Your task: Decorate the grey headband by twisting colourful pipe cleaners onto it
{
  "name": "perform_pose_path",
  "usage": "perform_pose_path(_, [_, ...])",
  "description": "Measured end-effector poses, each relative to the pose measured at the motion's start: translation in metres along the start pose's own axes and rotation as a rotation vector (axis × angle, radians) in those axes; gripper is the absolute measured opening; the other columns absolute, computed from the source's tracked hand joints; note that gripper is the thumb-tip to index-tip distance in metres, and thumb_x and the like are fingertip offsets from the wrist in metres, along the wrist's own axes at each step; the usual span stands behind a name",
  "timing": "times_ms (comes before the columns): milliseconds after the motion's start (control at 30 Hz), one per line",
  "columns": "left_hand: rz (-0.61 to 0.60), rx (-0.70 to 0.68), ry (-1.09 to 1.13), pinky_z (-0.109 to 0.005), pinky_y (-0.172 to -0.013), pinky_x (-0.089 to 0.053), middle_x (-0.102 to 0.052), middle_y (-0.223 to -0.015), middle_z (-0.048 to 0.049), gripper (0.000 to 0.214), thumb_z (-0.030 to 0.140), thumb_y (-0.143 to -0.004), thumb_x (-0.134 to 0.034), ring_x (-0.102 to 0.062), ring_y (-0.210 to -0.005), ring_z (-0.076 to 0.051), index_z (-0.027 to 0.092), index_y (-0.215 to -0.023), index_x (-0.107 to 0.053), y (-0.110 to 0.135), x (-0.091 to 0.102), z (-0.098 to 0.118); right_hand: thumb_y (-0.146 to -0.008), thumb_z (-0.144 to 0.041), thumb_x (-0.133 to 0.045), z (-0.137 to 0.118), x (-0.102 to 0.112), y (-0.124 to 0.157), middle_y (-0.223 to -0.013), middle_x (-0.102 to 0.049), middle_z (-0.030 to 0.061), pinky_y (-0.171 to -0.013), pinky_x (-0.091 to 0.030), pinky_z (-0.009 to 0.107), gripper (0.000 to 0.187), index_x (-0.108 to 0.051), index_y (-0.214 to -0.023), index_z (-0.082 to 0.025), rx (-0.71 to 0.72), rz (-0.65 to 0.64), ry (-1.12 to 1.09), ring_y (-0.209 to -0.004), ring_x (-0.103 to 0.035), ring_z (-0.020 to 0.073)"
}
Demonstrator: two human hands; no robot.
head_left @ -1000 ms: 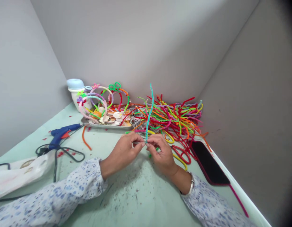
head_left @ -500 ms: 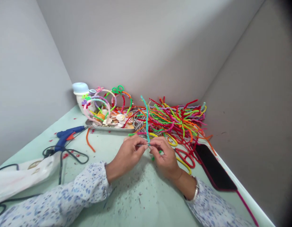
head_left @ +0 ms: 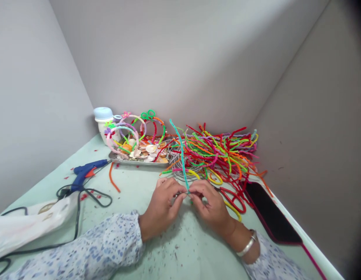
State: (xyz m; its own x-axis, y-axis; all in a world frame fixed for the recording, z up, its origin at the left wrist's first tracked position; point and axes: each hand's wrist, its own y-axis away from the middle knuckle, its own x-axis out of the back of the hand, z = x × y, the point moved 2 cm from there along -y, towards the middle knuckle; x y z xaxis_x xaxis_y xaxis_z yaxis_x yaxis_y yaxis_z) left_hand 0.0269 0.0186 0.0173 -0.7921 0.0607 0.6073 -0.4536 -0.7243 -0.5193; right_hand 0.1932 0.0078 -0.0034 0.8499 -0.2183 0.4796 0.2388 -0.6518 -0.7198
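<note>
Head view: seashells fill tray beyond left hand.

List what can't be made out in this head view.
- Lower end of the teal pipe cleaner: hidden by the left hand and right hand.
- Floor of the metal tray: covered by seashells.
- Far end of the pink rod: cut off by the bottom edge.

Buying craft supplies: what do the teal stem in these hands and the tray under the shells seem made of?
The teal pipe cleaner looks like fuzzy chenille, probably over bendable wire, since it holds kinks. The tray looks like polished stainless steel, from its bright reflective rim.
</note>
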Motion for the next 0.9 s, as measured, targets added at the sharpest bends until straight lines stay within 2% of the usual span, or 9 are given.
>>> perform_pose_path(267, [0.017, 0.043, 0.066, -0.033, -0.077, -0.035, -0.056, -0.076, -0.0019, 0.011, 0.021, -0.088, -0.052, -0.050, -0.076, -0.016, 0.018, -0.085, -0.062, 0.0034, -0.0039, -0.0015, -0.083, -0.005, -0.052, -0.0010, 0.0021, 0.0028, -0.094, -0.060, 0.0071, -0.073, -0.051, 0.031, 0.025, -0.056, -0.103, -0.020, 0.011, -0.039, -0.010, -0.089, -0.059, 0.0182])
perform_pose_path(467, [0.023, 0.062, 0.081, -0.033, -0.075, -0.035, -0.055, -0.074, -0.0018, 0.010, 0.020, -0.087, -0.052, -0.049, -0.076, -0.016, 0.018, -0.082, -0.061, 0.0002, -0.0031, -0.0055, -0.082, -0.007, -0.055, 0.0012, 0.0035, 0.0011, -0.099, -0.060, 0.0090, -0.067, -0.052, 0.028, 0.028, -0.055, -0.106, -0.019, -0.004, -0.125, -0.020, -0.085, -0.060, 0.0176])
perform_pose_path(600, [0.015, 0.066, 0.091, -0.033, -0.075, -0.035, -0.054, -0.074, -0.0020, 0.011, 0.019, -0.087, -0.052, -0.049, -0.076, -0.016, 0.017, -0.081, -0.060, -0.0011, -0.0028, -0.0066, -0.081, -0.004, -0.054, 0.0019, 0.0049, -0.0010, -0.096, -0.063, 0.0083, -0.076, -0.052, 0.030, 0.029, -0.055, -0.106, -0.019, 0.042, -0.112, 0.012, -0.092, -0.061, 0.0185])
perform_pose_path(900, [0.037, 0.054, 0.077, -0.034, -0.074, -0.037, -0.057, -0.073, -0.0032, 0.008, 0.014, -0.082, -0.053, -0.051, -0.074, -0.017, 0.018, -0.078, -0.059, -0.0038, -0.0012, -0.0065, -0.080, -0.007, -0.055, 0.0005, 0.0060, -0.0034, -0.096, -0.067, 0.0088, -0.073, -0.054, 0.030, 0.028, -0.058, -0.105, -0.019, 0.097, -0.096, 0.164, -0.090, -0.064, 0.0191])
